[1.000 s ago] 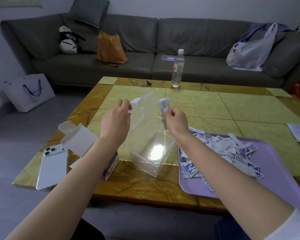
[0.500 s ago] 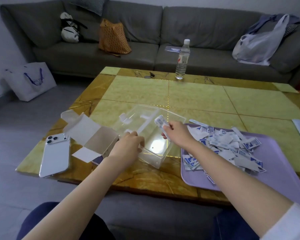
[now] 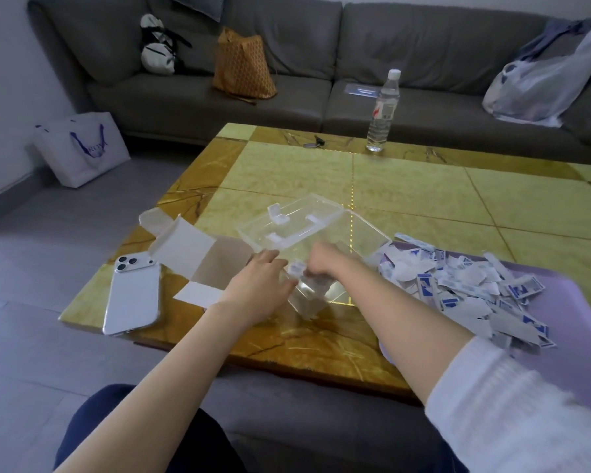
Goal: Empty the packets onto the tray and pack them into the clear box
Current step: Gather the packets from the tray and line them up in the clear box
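Curled fingers [image 3: 313,268] of our right hand [image 3: 328,264] pinch a small white packet [image 3: 297,268] at the mouth of the clear box [image 3: 307,302]. The box floor lies directly below the grip, so we judge the coming move to be a short drop and release. We cannot tell how many packets the pinch holds. Our left hand [image 3: 256,291] lies against the box's near left wall, fingers fairly straight, steadying rather than clasping. The hinged lid [image 3: 297,220] is folded back on the far side. The loose packets [image 3: 458,288] heap on the purple tray [image 3: 587,308] just right of the box, nearest our right hand. The box seems to run lengthwise from near us toward the far right.
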Demonstrator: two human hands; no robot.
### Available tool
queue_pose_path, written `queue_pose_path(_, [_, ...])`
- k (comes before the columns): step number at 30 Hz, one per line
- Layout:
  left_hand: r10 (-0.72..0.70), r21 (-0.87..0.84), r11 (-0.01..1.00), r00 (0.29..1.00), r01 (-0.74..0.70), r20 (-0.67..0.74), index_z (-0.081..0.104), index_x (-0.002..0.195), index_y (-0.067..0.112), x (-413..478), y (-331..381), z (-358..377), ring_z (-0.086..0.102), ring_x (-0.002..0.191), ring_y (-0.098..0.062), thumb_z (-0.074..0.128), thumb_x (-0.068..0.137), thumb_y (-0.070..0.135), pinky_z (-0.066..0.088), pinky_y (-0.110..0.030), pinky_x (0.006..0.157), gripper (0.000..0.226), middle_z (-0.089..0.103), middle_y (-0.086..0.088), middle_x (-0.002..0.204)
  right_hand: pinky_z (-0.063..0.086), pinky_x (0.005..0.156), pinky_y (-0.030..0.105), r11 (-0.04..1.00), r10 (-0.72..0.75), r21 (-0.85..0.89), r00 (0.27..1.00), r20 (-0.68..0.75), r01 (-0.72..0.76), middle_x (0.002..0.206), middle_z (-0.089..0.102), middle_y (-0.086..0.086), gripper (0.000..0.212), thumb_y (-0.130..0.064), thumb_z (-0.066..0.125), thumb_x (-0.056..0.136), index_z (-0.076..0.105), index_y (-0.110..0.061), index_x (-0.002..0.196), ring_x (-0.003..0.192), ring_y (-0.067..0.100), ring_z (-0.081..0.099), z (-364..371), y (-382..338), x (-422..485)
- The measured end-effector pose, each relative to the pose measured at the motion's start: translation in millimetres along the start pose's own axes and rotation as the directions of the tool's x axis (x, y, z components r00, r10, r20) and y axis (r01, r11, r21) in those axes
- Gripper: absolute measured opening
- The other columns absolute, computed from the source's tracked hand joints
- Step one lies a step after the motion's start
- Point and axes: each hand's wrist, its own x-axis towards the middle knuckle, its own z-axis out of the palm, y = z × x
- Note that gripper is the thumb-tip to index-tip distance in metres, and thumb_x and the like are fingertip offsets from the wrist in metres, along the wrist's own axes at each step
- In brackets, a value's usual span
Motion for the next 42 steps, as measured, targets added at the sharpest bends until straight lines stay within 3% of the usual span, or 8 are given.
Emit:
queue_pose_path(3, [-0.010, -0.023, 1.000, 1.000, 0.010, -0.009, 0.037, 0.142, 0.015, -2, -1, 1, 0.018, 0.141, -0.016, 0.042, 0.097, 0.039, 0.018, -0.028, 0.111, 0.052, 0.024, -0.001, 0.153, 0.042, 0.051, 0.025, 0.996, 0.008, 0.086, 0.993, 0.121, -0.019, 0.063, 0.051, 0.006, 0.033, -0.017, 0.055, 0.092, 0.047, -0.009, 0.061, 0.058, 0.019, 0.052, 6, -8, 4])
queue_pose_path(6, [-0.019, -0.027, 0.999, 1.000, 0.019, -0.017, 0.039, 0.141, 0.017, -1, -2, 1, 0.019, 0.141, -0.016, 0.043, 0.096, 0.039, 0.022, -0.029, 0.111, 0.051, 0.025, 0.000, 0.152, 0.053, 0.070, 0.032, 0.978, 0.003, 0.202, 0.980, 0.198, -0.044, 0.069, 0.055, 0.009, 0.026, -0.009, 0.052, 0.092, 0.052, -0.007, 0.066, 0.068, 0.023, 0.059, 11, -13, 8])
queue_pose_path(23, [-0.007, 0.043, 0.999, 1.000, 0.006, 0.008, 0.035, 0.141, 0.009, -1, -2, 6, 0.012, 0.142, -0.017, 0.034, 0.097, 0.047, 0.013, -0.030, 0.114, 0.057, 0.019, -0.003, 0.155, 0.043, 0.051, 0.019, 0.980, -0.112, 0.183, 0.977, 0.184, 0.078, 0.064, 0.052, 0.008, 0.034, 0.005, 0.039, 0.094, 0.047, -0.006, 0.062, 0.055, 0.013, 0.051, 3, -10, 1])
queue_pose_path(26, [-0.008, 0.046, 0.999, 1.000, 0.007, 0.017, 0.034, 0.142, 0.010, 1, -2, 4, 0.011, 0.143, -0.017, 0.034, 0.096, 0.047, 0.011, -0.030, 0.115, 0.059, 0.018, -0.003, 0.155, 0.046, 0.057, 0.023, 0.976, -0.139, 0.190, 0.978, 0.156, 0.108, 0.090, 0.063, 0.015, 0.030, 0.005, 0.036, 0.093, 0.051, -0.003, 0.069, 0.075, 0.022, 0.060, 1, -8, 0])
queue_pose_path(30, [0.003, 0.073, 0.997, 1.000, -0.005, 0.027, 0.032, 0.144, 0.012, 7, -4, 0, 0.012, 0.143, -0.019, 0.036, 0.096, 0.041, 0.010, -0.032, 0.115, 0.056, 0.018, -0.005, 0.155, 0.043, 0.095, 0.033, 0.967, -0.218, 0.120, 0.974, -0.067, 0.225, 0.127, 0.057, 0.012, 0.033, -0.005, 0.036, 0.096, 0.057, -0.003, 0.122, 0.116, 0.027, 0.054, -7, 1, -11])
queue_pose_path(32, [-0.004, 0.092, 0.996, 1.000, 0.004, -0.005, 0.034, 0.142, 0.013, 8, -3, -1, 0.017, 0.140, -0.022, 0.037, 0.096, 0.036, 0.013, -0.033, 0.114, 0.052, 0.026, -0.007, 0.151, 0.040, 0.102, 0.035, 0.931, -0.263, 0.196, 0.939, -0.220, 0.307, 0.131, 0.054, 0.007, 0.033, -0.011, 0.037, 0.098, 0.054, -0.008, 0.127, 0.121, 0.025, 0.050, -10, 10, -22])
queue_pose_path(39, [0.203, 0.198, 0.970, 0.924, -0.143, -0.323, 0.056, 0.118, 0.008, 9, 35, 13, 0.050, 0.111, -0.032, 0.054, 0.085, 0.010, 0.036, -0.041, 0.098, 0.034, 0.056, -0.010, 0.116, 0.046, 0.078, 0.033, 0.892, -0.216, 0.104, 0.617, -0.757, 0.440, 0.112, 0.050, 0.006, 0.022, -0.011, 0.044, 0.095, 0.052, -0.009, 0.115, 0.095, 0.019, 0.054, -3, 69, -65])
queue_pose_path(42, [0.327, 0.186, 0.943, 0.865, -0.275, -0.380, 0.062, 0.103, 0.011, 7, 61, 31, 0.058, 0.091, -0.027, 0.062, 0.075, 0.006, 0.042, -0.033, 0.084, 0.029, 0.061, -0.005, 0.098, 0.046, 0.067, 0.033, 0.925, -0.155, 0.090, 0.582, -0.798, 0.369, 0.106, 0.051, 0.008, 0.019, -0.012, 0.048, 0.094, 0.053, -0.006, 0.111, 0.092, 0.022, 0.055, 6, 106, -80])
